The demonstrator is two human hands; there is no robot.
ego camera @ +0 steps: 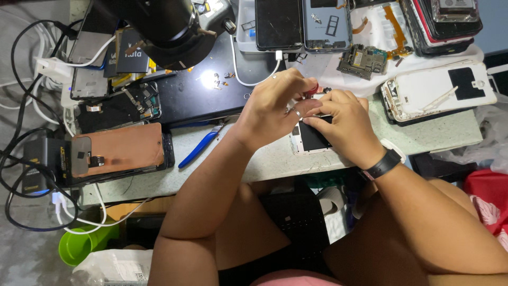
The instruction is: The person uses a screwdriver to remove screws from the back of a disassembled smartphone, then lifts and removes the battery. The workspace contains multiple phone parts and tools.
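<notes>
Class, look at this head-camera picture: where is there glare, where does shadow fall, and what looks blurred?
Head view: a bright glare spot sits on the glossy black mat; the dark lamp head at the top edge is near and soft; shadow lies under the table edge; the left hand and right hand are evenly lit and fairly sharp over the opened white phone.

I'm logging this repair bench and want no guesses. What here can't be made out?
Head view:
- Opened phone: mostly hidden under left hand and right hand.
- Small red item at the fingertips: too small to identify.
- Stacked phones: cut off by the top edge.
</notes>
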